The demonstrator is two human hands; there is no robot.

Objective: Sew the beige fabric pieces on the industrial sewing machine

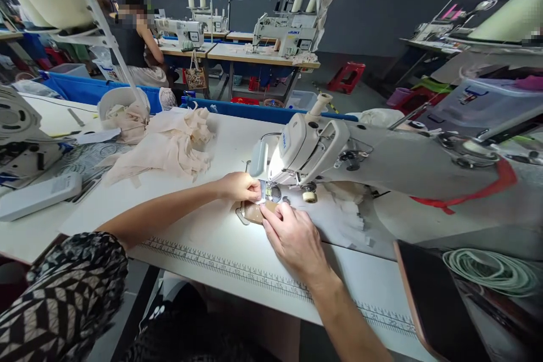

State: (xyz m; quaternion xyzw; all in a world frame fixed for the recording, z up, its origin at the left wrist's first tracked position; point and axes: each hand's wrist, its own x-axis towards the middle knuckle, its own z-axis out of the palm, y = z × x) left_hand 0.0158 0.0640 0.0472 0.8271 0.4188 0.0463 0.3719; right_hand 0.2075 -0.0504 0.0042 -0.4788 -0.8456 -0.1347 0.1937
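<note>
Touching brown piece [254, 212] — right hand [297, 235], machine [292, 138] alongside

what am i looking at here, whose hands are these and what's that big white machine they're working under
There is one picture, taken by a camera worn on a person's head, looking forward and down, so the two bare hands are the wearer's own. The white machine is a sewing machine, lit near its needle area. The left hand is curled beside that area; what it may be pinching is too small to make out. The right hand rests its fingers on a small brown piece. On the white table lie pale fabric pieces at the left, a ruler strip along the near edge, and what looks like a phone at the right. Behind are more sewing machines and another seated person.
</note>
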